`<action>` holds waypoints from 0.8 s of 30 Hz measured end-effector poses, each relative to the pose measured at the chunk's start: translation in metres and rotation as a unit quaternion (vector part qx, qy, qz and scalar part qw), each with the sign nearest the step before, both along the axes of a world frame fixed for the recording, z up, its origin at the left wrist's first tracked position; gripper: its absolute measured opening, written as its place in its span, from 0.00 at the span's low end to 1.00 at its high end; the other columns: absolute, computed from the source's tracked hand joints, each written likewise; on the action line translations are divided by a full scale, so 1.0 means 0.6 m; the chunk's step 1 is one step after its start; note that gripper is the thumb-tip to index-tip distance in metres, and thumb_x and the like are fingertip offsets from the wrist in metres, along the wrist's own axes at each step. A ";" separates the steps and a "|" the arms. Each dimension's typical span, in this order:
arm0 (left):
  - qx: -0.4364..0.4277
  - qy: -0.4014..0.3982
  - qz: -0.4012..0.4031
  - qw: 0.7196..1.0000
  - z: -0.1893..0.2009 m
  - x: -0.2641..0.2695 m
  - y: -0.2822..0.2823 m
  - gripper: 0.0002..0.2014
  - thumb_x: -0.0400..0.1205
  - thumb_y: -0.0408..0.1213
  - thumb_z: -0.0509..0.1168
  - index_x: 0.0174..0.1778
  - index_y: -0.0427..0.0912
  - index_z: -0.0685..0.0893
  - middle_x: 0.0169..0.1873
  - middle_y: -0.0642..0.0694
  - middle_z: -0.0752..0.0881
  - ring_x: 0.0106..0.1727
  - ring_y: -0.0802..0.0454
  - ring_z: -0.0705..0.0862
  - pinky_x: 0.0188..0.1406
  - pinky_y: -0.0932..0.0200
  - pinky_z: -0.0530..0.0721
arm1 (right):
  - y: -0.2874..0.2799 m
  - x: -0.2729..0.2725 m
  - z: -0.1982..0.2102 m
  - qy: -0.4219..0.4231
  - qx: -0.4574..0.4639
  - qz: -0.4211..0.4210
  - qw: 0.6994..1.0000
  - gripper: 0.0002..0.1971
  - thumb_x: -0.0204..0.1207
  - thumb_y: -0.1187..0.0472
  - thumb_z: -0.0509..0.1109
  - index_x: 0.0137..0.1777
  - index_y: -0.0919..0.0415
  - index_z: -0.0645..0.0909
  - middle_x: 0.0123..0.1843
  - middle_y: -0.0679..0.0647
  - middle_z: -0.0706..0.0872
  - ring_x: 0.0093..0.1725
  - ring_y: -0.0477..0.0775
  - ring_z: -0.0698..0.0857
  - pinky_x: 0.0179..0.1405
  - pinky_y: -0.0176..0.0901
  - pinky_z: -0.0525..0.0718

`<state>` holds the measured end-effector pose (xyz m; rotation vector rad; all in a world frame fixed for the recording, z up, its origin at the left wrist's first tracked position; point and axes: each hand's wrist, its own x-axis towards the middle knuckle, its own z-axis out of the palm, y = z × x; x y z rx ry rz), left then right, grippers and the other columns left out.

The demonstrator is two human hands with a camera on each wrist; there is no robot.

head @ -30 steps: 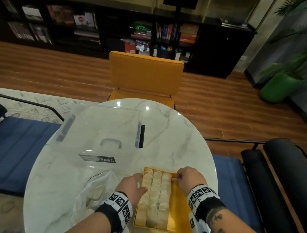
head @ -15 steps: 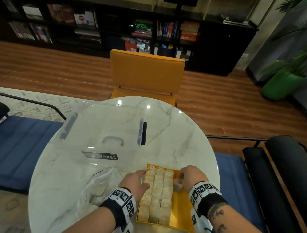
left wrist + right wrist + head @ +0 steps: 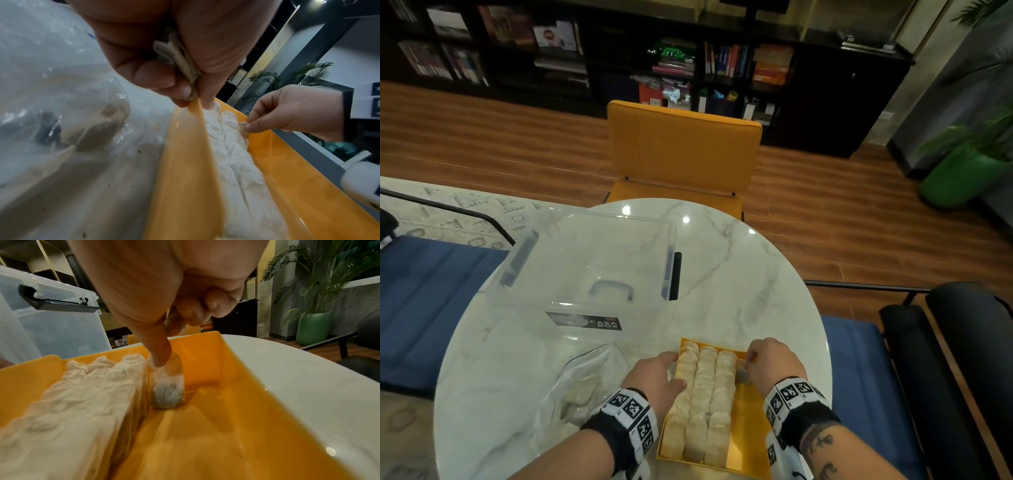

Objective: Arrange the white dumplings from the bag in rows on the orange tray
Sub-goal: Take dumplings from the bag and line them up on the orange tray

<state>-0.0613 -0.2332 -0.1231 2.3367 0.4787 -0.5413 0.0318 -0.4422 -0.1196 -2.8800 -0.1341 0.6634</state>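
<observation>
The orange tray (image 3: 748, 442) lies at the near table edge with three rows of white dumplings (image 3: 705, 394) standing along its left side. My right hand (image 3: 748, 365) pinches the top of one dumpling (image 3: 167, 392), which stands on the tray floor at the far end beside the third row (image 3: 82, 394). My left hand (image 3: 673, 368) rests at the tray's left rim (image 3: 185, 162), fingers curled round a spare dumpling (image 3: 176, 56). The clear bag (image 3: 582, 387) lies left of the tray with several dumplings inside.
A clear plastic box (image 3: 592, 270) with dark latches stands on the round marble table (image 3: 739, 274) behind the bag. An orange chair (image 3: 681, 147) is across the table. The right side of the tray floor (image 3: 205, 434) is bare.
My right hand has brought a dumpling down onto the tray floor beside the third row. The left hand has stayed at the left rim.
</observation>
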 end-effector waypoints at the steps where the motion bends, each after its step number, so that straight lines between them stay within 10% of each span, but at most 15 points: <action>1: 0.000 0.002 0.000 1.000 0.001 -0.001 0.000 0.28 0.80 0.51 0.67 0.78 0.56 0.70 0.68 0.47 0.82 0.66 0.50 0.82 0.62 0.59 0.82 | 0.001 0.000 0.001 0.000 0.003 -0.002 1.000 0.05 0.75 0.57 0.70 0.48 0.49 0.85 0.52 0.48 0.81 0.48 0.51 0.83 0.50 0.42 0.85; 18: 0.008 0.001 0.002 1.000 0.015 -0.002 0.001 0.28 0.80 0.52 0.67 0.77 0.54 0.71 0.69 0.46 0.81 0.67 0.50 0.81 0.63 0.60 0.80 | 0.007 0.002 0.025 -0.002 0.017 -0.024 1.000 0.03 0.75 0.56 0.70 0.47 0.51 0.79 0.47 0.49 0.84 0.46 0.51 0.84 0.51 0.46 0.87; 24: -0.127 -0.053 0.124 0.983 0.028 -0.001 0.009 0.16 0.81 0.50 0.67 0.64 0.52 0.82 0.51 0.48 0.89 0.44 0.50 0.88 0.44 0.57 0.85 | 0.001 -0.036 0.050 -0.025 0.120 -0.003 0.992 0.06 0.74 0.50 0.73 0.43 0.48 0.80 0.42 0.44 0.83 0.42 0.45 0.83 0.45 0.40 0.85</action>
